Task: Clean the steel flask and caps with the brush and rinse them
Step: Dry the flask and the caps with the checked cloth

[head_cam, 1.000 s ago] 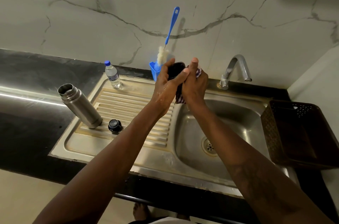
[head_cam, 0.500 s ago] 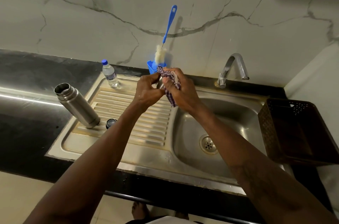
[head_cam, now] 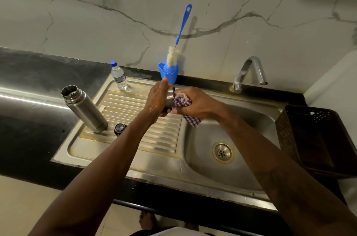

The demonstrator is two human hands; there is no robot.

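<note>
The steel outer cap (head_cam: 170,97) is held above the sink, roughly where the drainboard (head_cam: 135,112) meets the basin (head_cam: 241,129). The fingers of the left hand (head_cam: 157,100) are curled round its wall, with the thumb laid across the far side. A checked cloth (head_cam: 190,118) is pinched in the curled fingers of the right hand (head_cam: 199,103) and pressed into the cap's open mouth, its loose end hanging toward the basin. The steel flask (head_cam: 85,109) is stood upright and uncapped at the left of the drainboard, and the small black inner cap (head_cam: 119,129) is set just beside its base. The brush (head_cam: 182,27) is left head-down in a blue holder (head_cam: 170,74) at the back of the sink, touched by neither hand. Droplets are seen on the hands, so the cap is judged wet and slippery. It is also judged light, rigid and thin-walled, and is best taken round the outer wall, thumb opposed to fingers, rather than by the rim. The flask is judged heavier and equally smooth. A grip round the middle of the body would be steadiest, and the ridged neck would offer a surer hold for wet fingers. The brush would be taken by its blue handle, which is judged thin and somewhat springy.
</note>
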